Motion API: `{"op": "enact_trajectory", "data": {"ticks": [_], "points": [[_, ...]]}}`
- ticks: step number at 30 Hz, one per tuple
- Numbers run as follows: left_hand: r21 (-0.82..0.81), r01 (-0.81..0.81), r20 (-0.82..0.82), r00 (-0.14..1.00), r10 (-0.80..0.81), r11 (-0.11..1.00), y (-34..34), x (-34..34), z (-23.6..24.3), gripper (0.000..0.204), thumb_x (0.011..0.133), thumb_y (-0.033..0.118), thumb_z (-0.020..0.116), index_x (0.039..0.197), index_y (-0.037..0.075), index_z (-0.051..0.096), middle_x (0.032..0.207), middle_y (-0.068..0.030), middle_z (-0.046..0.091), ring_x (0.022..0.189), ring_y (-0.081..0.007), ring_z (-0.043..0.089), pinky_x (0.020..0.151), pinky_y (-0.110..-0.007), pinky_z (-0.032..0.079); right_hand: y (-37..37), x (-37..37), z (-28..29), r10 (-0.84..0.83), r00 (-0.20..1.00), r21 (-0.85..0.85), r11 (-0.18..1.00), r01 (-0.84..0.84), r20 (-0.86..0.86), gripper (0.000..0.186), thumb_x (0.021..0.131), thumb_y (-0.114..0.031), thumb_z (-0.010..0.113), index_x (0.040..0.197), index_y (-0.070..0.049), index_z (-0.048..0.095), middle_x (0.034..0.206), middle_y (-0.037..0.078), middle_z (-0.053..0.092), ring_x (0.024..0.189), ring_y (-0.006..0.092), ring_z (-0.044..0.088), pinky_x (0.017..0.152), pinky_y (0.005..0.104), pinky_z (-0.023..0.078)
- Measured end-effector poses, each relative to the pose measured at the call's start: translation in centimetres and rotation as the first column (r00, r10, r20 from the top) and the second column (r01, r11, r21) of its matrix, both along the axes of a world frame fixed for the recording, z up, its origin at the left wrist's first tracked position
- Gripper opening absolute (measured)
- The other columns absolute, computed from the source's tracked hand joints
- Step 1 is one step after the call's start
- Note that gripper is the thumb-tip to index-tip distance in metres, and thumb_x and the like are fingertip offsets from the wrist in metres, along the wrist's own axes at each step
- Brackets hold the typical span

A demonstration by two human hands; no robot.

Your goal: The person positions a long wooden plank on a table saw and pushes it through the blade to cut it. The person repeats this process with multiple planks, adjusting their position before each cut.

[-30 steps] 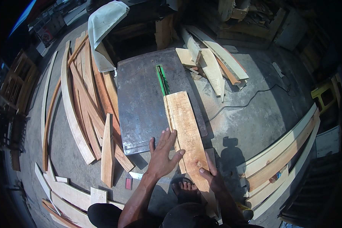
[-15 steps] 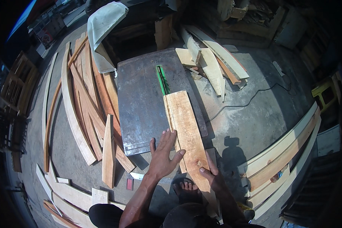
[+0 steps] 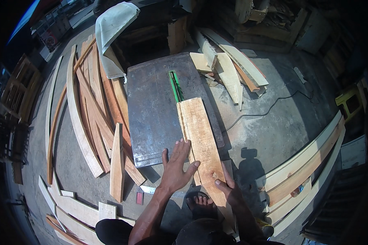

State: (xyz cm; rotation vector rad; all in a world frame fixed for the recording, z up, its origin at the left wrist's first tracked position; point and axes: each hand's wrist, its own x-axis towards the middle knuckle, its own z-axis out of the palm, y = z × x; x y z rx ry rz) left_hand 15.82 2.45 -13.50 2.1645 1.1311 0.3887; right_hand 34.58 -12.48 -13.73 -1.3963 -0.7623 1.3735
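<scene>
We see a pale wooden plank [image 3: 200,136] lying lengthwise on the right part of a dark metal saw surface [image 3: 151,110], its far end at the near end of a green slot [image 3: 176,85] in that surface and its near end overhanging the front edge toward us. The left hand [image 3: 176,167] lies flat, palm down, at the plank's left edge near the front of the surface, its fingers [image 3: 183,148] spread apart and its fingertips touching the wood. The right hand [image 3: 229,188] holds the overhanging near end, its thumb on the top face and its fingers wrapped under the right edge, clamped on the plank. Below the hands we see a bare foot in a sandal [image 3: 201,204] on the concrete floor [image 3: 274,126]. To the left of the surface, long curved boards [image 3: 84,118] lie fanned on the floor, with a short tapered offcut [image 3: 117,163] nearest the surface. Beyond the surface, a grey cloth [image 3: 110,28] hangs over a dark frame. To the right, flat offcuts [image 3: 229,71] lie piled, a cable [image 3: 270,108] crosses the floor, and more curved boards [image 3: 306,167] are stacked at the lower right.
</scene>
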Motion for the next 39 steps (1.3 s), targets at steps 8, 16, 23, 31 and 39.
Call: {"op": "enact_trajectory", "data": {"ticks": [8,16,23,31,39], "points": [[-0.030,-0.012,0.029,0.999,0.013,0.999,0.03,0.03,-0.05,0.087,0.099,0.058,0.058,0.163,0.007,0.028,0.166,-0.0227,0.032,0.159,-0.0333,0.018,0.126,-0.057,-0.005,0.25,-0.04,0.25,-0.003,1.000,-0.014,1.000,0.003,-0.016,0.072,0.106,-0.008,0.054,0.166,-0.005,0.014,0.157,0.015,0.046,0.139,0.0199,0.049,0.115,0.0339,0.038],[-0.005,0.006,0.016,1.000,-0.006,1.000,-0.03,-0.04,0.41,0.084,0.101,0.050,0.060,0.163,0.005,0.028,0.166,-0.0188,0.035,0.159,-0.0336,0.019,0.125,-0.060,-0.002,0.63,0.21,0.52,0.027,1.000,0.045,0.999,-0.026,-0.013,0.071,0.106,-0.007,0.052,0.166,-0.005,0.014,0.157,0.016,0.045,0.140,0.0206,0.048,0.116,0.0341,0.038],[-0.045,-0.009,0.031,0.999,0.011,0.999,0.10,0.00,0.19,0.090,0.098,0.056,0.062,0.163,0.005,0.028,0.166,-0.0196,0.034,0.160,-0.0321,0.016,0.126,-0.055,-0.006,0.54,0.21,-0.08,-0.005,1.000,0.073,0.997,0.007,-0.025,0.071,0.107,-0.008,0.053,0.166,-0.003,0.013,0.160,0.015,0.042,0.144,0.0196,0.043,0.118,0.0332,0.035],[-0.039,-0.007,0.041,0.999,0.008,0.999,0.09,0.04,0.15,0.091,0.098,0.056,0.062,0.163,0.005,0.026,0.167,-0.0226,0.031,0.160,-0.0330,0.016,0.125,-0.057,-0.006,0.74,0.40,-0.01,-0.006,1.000,0.035,0.999,0.006,-0.011,0.070,0.107,-0.010,0.054,0.166,-0.005,0.017,0.159,0.015,0.043,0.142,0.0192,0.044,0.116,0.0320,0.036],[-0.021,-0.001,0.040,0.999,0.002,1.000,0.12,-0.02,0.21,0.092,0.098,0.058,0.061,0.163,0.004,0.026,0.166,-0.0240,0.032,0.160,-0.0336,0.016,0.125,-0.057,-0.006,0.93,0.52,0.40,0.012,1.000,-0.033,0.999,-0.013,-0.023,0.075,0.105,-0.011,0.056,0.166,-0.005,0.013,0.166,0.014,0.034,0.150,0.0214,0.036,0.121,0.0358,0.031]]}}
